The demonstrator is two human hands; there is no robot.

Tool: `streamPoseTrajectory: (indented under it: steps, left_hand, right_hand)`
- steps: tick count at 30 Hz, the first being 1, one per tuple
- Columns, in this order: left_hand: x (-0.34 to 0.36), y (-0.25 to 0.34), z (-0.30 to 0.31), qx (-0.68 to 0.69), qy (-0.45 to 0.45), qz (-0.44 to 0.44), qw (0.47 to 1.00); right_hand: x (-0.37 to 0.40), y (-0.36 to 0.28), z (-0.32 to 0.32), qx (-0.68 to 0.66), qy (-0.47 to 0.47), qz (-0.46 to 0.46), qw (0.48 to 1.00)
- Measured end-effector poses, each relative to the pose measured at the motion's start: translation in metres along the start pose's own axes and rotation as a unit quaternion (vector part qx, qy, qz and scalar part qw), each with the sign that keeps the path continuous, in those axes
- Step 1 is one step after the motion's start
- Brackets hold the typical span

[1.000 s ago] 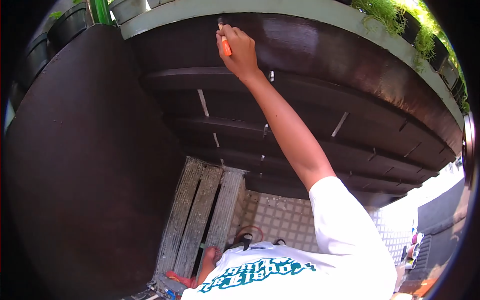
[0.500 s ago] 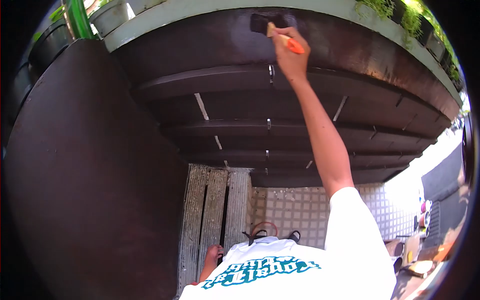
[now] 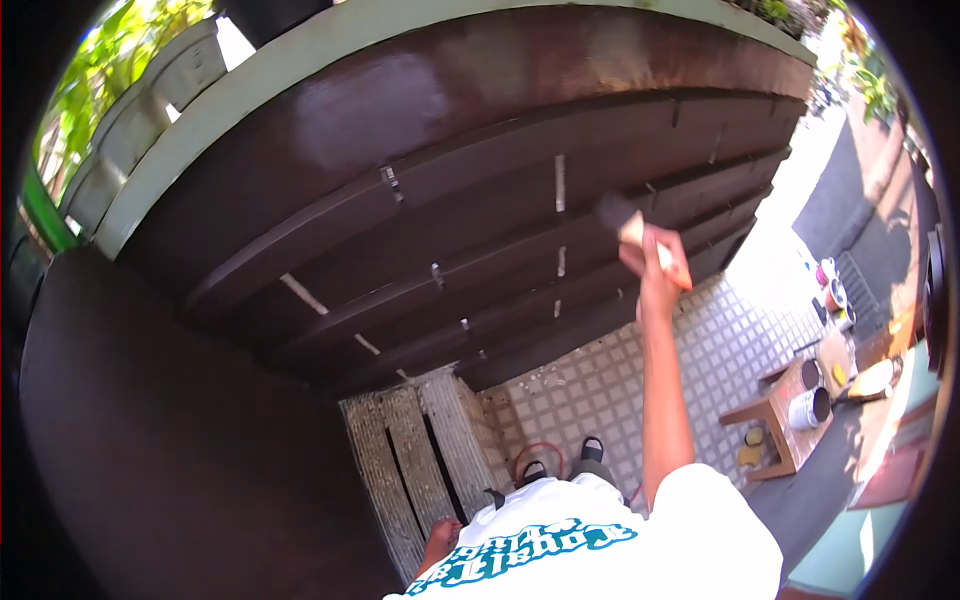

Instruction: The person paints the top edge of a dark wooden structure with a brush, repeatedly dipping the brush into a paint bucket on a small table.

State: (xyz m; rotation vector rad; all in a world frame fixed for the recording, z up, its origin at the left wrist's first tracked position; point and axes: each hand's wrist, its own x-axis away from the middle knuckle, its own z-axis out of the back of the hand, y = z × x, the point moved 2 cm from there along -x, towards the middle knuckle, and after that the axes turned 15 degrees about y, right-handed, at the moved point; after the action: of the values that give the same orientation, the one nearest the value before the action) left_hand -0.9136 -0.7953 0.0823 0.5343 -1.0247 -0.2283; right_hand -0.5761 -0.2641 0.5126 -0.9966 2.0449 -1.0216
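A paintbrush (image 3: pixel 630 226) with dark bristles and an orange-tipped handle is in my right hand (image 3: pixel 657 265), whose fingers are wrapped round the handle. The brush is blurred and appears in front of the dark brown slatted wall (image 3: pixel 500 190). A glossy, wet-looking patch shows on the wall's upper band (image 3: pixel 375 105). Low beside my shirt, my left hand (image 3: pixel 447 533) is curled near the grooved wooden boards (image 3: pixel 400 480); whether it holds anything is hidden.
On the right, a wooden stool (image 3: pixel 775 425) bears a paint-stained can (image 3: pixel 808 408). A large dark brown panel (image 3: pixel 170 420) rises on the left. Potted plants line the pale green ledge (image 3: pixel 150 195). Tiled floor (image 3: pixel 560 400) lies below, with a red hoop near my feet.
My right hand has come down from the wall's top band with the brush. The view has turned right, bringing the stool and can into fuller sight.
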Motion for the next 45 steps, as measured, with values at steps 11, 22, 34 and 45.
streamPoseTrajectory:
  steps: [11, 22, 34, 45]
  left_hand:
    - [-0.106, 0.11, -0.048, -0.056, 0.021, 0.026, 0.998]
    - [-0.052, 0.246, -0.274, -0.158, -0.092, -0.093, 0.979]
    - [-0.004, 0.31, -0.511, -0.244, -0.216, -0.205, 0.923]
    - [0.012, 0.393, -0.689, -0.43, -0.289, -0.21, 0.829]
  right_hand:
    - [0.076, 0.054, 0.256, -0.054, 0.162, -0.325, 0.93]
    - [-0.015, -0.02, 0.403, 0.051, 0.216, -0.222, 0.949]
    - [-0.01, -0.124, 0.672, 0.051, 0.533, -0.092, 0.839]
    - [-0.05, -0.163, 0.733, 0.057, 0.629, 0.013, 0.775]
